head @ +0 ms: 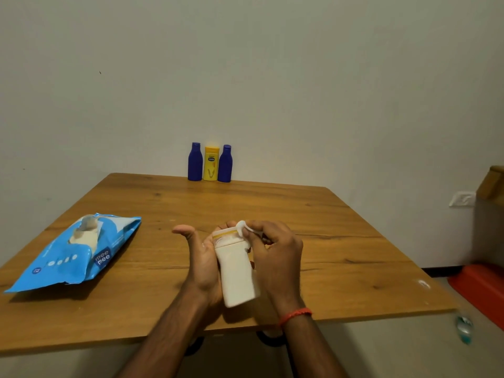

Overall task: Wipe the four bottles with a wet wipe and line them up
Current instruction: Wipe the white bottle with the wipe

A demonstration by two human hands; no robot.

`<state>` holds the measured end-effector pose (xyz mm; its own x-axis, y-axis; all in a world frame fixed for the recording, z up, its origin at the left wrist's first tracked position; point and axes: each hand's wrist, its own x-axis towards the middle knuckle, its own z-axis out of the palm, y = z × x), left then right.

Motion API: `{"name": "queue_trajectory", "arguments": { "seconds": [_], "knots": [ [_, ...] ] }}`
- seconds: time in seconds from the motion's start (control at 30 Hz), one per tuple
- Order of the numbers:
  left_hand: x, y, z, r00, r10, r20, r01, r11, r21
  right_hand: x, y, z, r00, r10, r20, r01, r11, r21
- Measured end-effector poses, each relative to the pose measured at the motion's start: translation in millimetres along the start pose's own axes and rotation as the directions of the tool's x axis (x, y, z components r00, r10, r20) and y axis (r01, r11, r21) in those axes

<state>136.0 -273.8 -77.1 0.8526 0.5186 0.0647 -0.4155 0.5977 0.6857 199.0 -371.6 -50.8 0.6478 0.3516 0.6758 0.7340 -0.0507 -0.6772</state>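
White bottle [236, 274], yellow bottle [211, 165], blue packet [65, 257]

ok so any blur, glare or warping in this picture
Head view: dim, warm light, soft shadow on the near side of the wet wipes pack; whole frame slightly soft, the yellow bottle label barely legible; wooden table edges bow slightly from the wide lens; a teal smear, perhaps flare, sits low right.
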Motion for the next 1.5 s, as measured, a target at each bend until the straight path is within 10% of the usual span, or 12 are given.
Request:
{"name": "queue_trajectory", "arguments": {
  "seconds": [0.33,0.5,0.67,0.9,1.17,1.37,1.5],
  "knots": [
    [-9.2,1.8,11.3,0.996,0.047,-0.080,-0.043,0.997,0.060,-18.1,-24.5,4.1,0.873,-0.443,0.203,0.477,0.861,-0.176],
    [-12.5,4.0,16.1,0.998,0.046,-0.033,-0.040,0.985,0.169,-11.2,-17.7,3.4,0.976,-0.216,0.037,0.219,0.962,-0.162],
    [-12.1,4.4,17.6,0.985,0.154,-0.075,-0.134,0.967,0.217,-22.0,-30.8,-3.2,0.869,-0.427,0.250,0.473,0.865,-0.167],
    [-19.8,5.6,16.2,0.961,0.276,-0.018,-0.263,0.934,0.242,-42.1,-12.1,-26.2,0.925,-0.238,0.296,0.210,0.970,0.123],
    [-25.7,2.7,27.9,0.908,0.362,0.213,-0.420,0.773,0.476,-22.4,-21.3,-26.6,0.989,-0.066,-0.129,0.083,0.988,0.129],
    [-27.9,10.6,29.6,0.825,0.456,0.334,-0.565,0.649,0.511,-24.8,-35.9,-39.8,0.898,-0.425,0.118,0.416,0.905,0.094],
    [-30.3,16.0,24.9,0.781,0.448,0.435,-0.624,0.585,0.518,-12.5,-40.4,-47.2,0.913,-0.338,0.228,0.344,0.939,0.016]
  ]
}}
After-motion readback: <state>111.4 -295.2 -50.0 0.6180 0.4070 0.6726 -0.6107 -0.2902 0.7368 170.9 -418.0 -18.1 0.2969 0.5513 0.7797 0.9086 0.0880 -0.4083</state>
